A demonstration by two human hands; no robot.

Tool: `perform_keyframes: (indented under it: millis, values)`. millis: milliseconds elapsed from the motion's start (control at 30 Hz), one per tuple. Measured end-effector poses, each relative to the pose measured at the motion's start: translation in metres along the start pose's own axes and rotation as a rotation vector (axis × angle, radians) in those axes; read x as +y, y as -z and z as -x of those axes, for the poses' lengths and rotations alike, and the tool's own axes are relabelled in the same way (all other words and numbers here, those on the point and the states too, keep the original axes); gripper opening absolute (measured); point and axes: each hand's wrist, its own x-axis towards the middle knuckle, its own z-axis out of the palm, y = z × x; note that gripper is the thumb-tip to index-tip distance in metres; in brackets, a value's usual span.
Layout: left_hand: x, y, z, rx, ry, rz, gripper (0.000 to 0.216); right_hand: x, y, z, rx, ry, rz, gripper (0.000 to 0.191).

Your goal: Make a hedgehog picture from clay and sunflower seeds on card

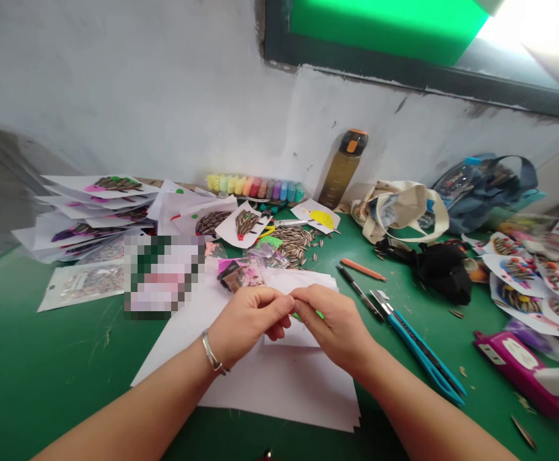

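Note:
My left hand (248, 320), with a silver bracelet on its wrist, and my right hand (334, 323) meet fingertip to fingertip above a stack of white paper (279, 384) on the green table (43, 371). Together they pinch a small green piece (318, 314) that barely shows between the fingers; what it is I cannot tell. Just beyond the hands lie small plastic packets (243, 272) and a pile of striped sunflower seeds (296, 243).
Seed pictures on white sheets are stacked at left (91, 211) and right (538, 282). A row of coloured clay sticks (255, 186) and a brown bottle (341, 169) stand by the wall. Blue utility knives (418, 349), a pen (356, 288), an orange pencil (362, 269), bags (481, 189) and a magenta case (524, 368) lie right.

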Motion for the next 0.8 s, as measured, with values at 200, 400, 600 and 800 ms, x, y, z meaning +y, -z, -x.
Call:
perform_keyframes:
  millis: [200, 400, 600, 800]
  values:
    - [-0.0017, -0.0015, 0.0005, -0.021, 0.031, 0.032, 0.048, 0.0033, 0.0003, 0.0030, 0.006, 0.073, 0.069, 0.027]
    - [-0.0031, 0.0003, 0.0002, -0.016, 0.053, 0.088, 0.038, 0.0012, 0.0000, 0.0023, 0.029, 0.066, 0.077, 0.019]
    - [-0.0014, 0.0037, 0.0000, -0.038, 0.051, 0.146, 0.031, -0.0012, 0.0015, -0.0009, 0.092, 0.028, -0.076, 0.016]
    - [-0.0025, 0.0031, -0.0009, -0.010, 0.023, 0.117, 0.030, -0.0018, 0.0013, -0.0015, 0.093, 0.003, -0.091, 0.014]
